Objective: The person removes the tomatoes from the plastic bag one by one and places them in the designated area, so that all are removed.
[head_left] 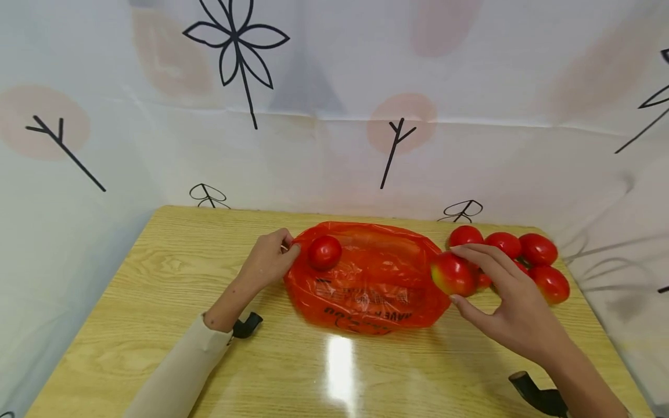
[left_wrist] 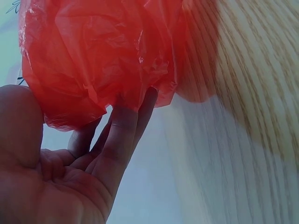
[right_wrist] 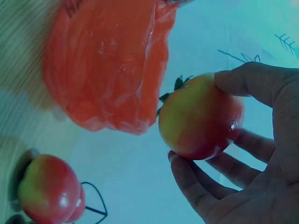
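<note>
A red plastic bag (head_left: 376,261) with dark print lies spread on the table. My left hand (head_left: 269,258) pinches its left rim between thumb and fingers; in the left wrist view the fingertips go behind the bag's film (left_wrist: 107,60). One red tomato (head_left: 325,253) rests within the bag's outline near that hand. At the bag's right rim, my right hand (head_left: 514,307) holds a red-and-yellow tomato (right_wrist: 201,119) between thumb and fingers. Small green leaves (right_wrist: 179,84) show at the tomato's top.
Several more tomatoes (head_left: 538,249) sit grouped at the table's back right, partly hidden by my right hand. The wooden table (head_left: 157,290) meets a pale patterned cloth (head_left: 324,157) behind. Dark curved pieces (head_left: 247,325) show at both wrists.
</note>
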Available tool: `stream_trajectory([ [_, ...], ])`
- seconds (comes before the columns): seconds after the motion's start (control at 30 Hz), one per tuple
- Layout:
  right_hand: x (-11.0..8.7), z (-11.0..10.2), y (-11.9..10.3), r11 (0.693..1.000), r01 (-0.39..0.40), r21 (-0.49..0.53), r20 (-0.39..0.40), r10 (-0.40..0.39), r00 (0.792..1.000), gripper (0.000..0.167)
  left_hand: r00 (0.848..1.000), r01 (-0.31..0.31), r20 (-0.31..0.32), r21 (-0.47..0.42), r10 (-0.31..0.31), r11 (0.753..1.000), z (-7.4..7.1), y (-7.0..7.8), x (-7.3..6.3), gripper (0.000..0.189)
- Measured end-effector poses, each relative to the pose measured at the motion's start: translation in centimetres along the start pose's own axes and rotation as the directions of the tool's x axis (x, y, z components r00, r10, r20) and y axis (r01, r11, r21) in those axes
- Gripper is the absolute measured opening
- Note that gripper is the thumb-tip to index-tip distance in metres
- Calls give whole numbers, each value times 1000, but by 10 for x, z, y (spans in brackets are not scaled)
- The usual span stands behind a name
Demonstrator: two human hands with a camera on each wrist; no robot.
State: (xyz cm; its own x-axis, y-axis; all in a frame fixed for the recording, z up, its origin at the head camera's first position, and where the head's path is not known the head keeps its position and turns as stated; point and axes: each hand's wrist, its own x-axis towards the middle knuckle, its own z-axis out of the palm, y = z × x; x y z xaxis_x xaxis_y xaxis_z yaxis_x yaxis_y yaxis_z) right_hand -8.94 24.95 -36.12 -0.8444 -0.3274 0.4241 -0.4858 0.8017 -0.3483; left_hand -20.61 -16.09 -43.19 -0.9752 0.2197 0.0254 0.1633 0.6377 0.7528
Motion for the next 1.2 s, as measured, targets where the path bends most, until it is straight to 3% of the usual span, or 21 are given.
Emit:
stream_trajectory([
  [0.27,-15,-3,4,999,-45,25,-27,46,999,89,1000,11,-16,-6,-11,1000,1,0,0,13],
  [0.63,-31,-4,12,997,-74,-20,-53,73,996,91,999,38,-30,-21,-39,999,0,0,0,14],
  [1.2,-53,3,29,993,-103,-50,-1,103,995,88,998,37,-40,-25,-38,999,0,0,-1,15],
])
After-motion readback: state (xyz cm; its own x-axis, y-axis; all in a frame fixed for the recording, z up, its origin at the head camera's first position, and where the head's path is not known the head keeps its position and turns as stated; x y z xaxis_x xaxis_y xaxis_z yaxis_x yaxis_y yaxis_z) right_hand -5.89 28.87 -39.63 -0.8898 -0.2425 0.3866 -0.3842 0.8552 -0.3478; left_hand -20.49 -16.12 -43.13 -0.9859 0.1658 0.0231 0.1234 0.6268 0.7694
